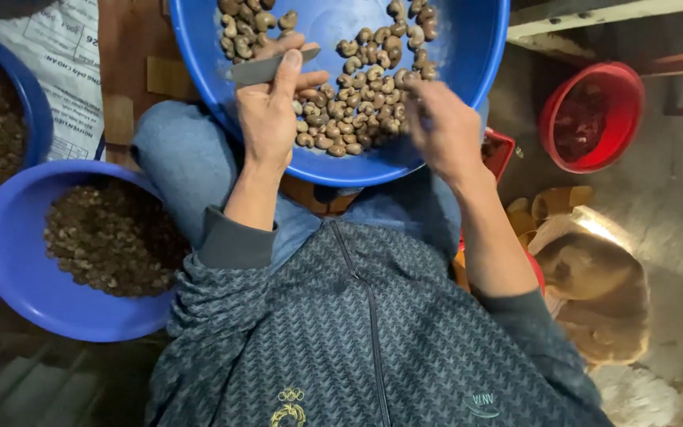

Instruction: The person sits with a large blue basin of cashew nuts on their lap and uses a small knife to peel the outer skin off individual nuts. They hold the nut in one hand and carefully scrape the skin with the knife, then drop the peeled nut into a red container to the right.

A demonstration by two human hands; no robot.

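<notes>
1. A small grey knife (266,69) is gripped in the left hand (269,111).
2. Brown, curved nuts (357,103) are piled in the big blue bowl (468,47) on the lap.
3. The right hand (444,130) is blurred; perhaps one nut is pinched.

My left hand (269,107) is extended forward, thumb straight up, fingers curled. My right hand (443,126) reaches forward too, fingers bent, motion-blurred. Both forearms bare, sleeves pushed back.
</notes>
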